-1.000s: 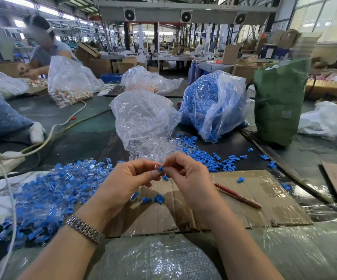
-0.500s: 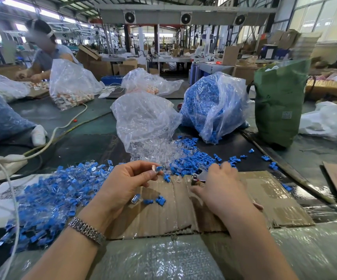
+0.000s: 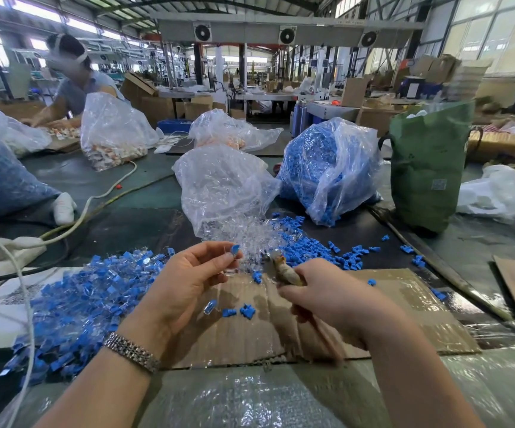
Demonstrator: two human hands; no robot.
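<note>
We look down on a dark table crowded with bags. At the far right stands a green bag, upright. Just left of it slumps a clear bag packed with blue parts, the blue bag, and some of its parts are spilled onto the table in front of it. In the middle we see a clear bag of clear parts, its mouth open toward us with clear parts spread out below it.

Nearer to us a sheet of cardboard lies flat on the table, under both hands. To its left we find a pile of blue and clear pieces.

The left hand is raised over the cardboard, palm up. Its fingers are curled, and the thumb and forefinger pinch a small blue cap just in front of the spilled clear parts.

The right hand is beside it, near but apart. Its fingers are wrapped round a tool, whose metal tip points up and left toward the cap without touching it. We cannot tell what kind of tool it is.
</note>
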